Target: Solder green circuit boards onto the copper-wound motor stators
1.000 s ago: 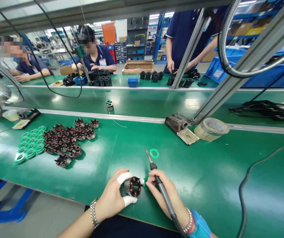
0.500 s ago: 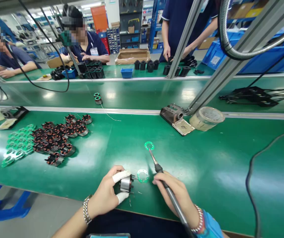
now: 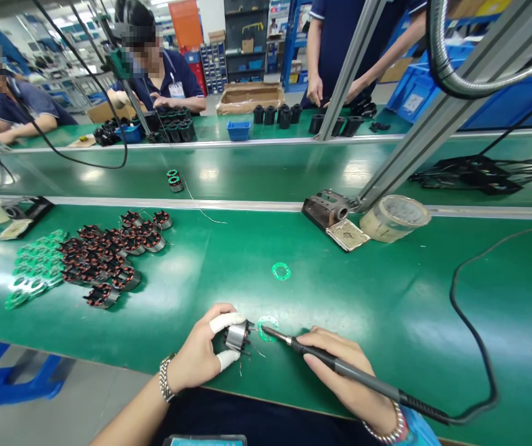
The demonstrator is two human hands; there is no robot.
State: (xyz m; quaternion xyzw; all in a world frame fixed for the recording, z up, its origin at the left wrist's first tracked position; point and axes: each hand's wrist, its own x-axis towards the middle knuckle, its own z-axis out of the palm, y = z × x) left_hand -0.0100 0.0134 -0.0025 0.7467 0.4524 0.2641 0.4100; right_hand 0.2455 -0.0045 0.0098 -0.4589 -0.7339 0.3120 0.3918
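My left hand (image 3: 205, 350), with white covers on thumb and finger, is closed around a motor stator (image 3: 236, 336) turned on its side. Thin wires stick out of the stator toward the right. Beside it on the green bench lies a green ring-shaped circuit board (image 3: 268, 321). In my right hand (image 3: 344, 365) is a soldering iron (image 3: 335, 362), its tip at this ring and close to a stator wire; whether they touch I cannot tell. Farther back a second green ring board (image 3: 281, 271) lies flat.
Left on the bench are a cluster of stators (image 3: 108, 254) and a pile of green ring boards (image 3: 38, 266). A soldering iron stand (image 3: 326, 210) and a round tub (image 3: 393, 220) stand at the back. The iron's cable (image 3: 479, 334) loops at right. Co-workers sit and stand across the line.
My right hand has swung the soldering iron's tip from the farther ring board down to the nearer one, beside the stator. My left hand keeps hold of the stator, almost unmoved.
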